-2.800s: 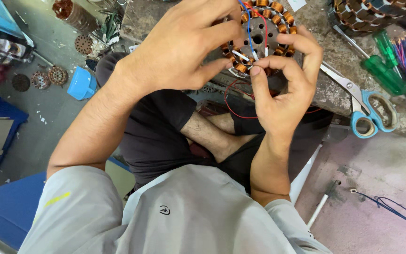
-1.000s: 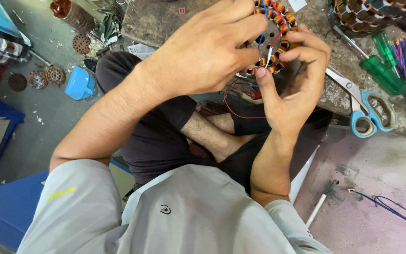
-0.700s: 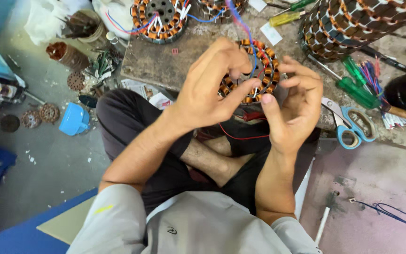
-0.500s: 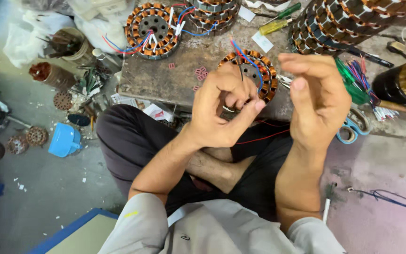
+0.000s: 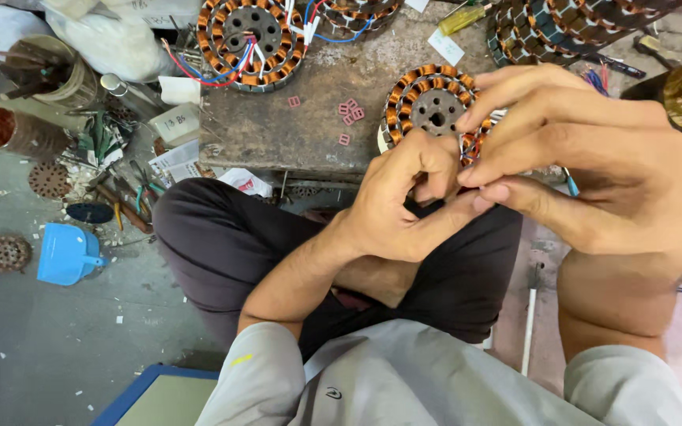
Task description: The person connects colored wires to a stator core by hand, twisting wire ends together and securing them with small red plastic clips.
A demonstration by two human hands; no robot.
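Observation:
A round stator [image 5: 428, 102] with copper coils lies flat on a low stone-topped bench [image 5: 294, 130]. My left hand [image 5: 404, 201] and my right hand [image 5: 586, 150] meet at the stator's near right edge. The fingertips of both hands are pinched together there on thin red and blue lead wires [image 5: 471, 148]. The pinch point itself is mostly covered by my fingers. I sit cross-legged in dark trousers, with my knees under the bench edge.
A second stator [image 5: 250, 31] with red and blue leads lies at the bench's far side, with small pink pieces [image 5: 349, 114] beside it. More stators [image 5: 562, 28] are stacked at top right. A blue scoop [image 5: 65, 252], tools and rotor parts litter the floor at left.
The stator was held up in both hands; now it lies on the bench and my hands pinch wires at its near edge. The view has swung to show more of the bench.

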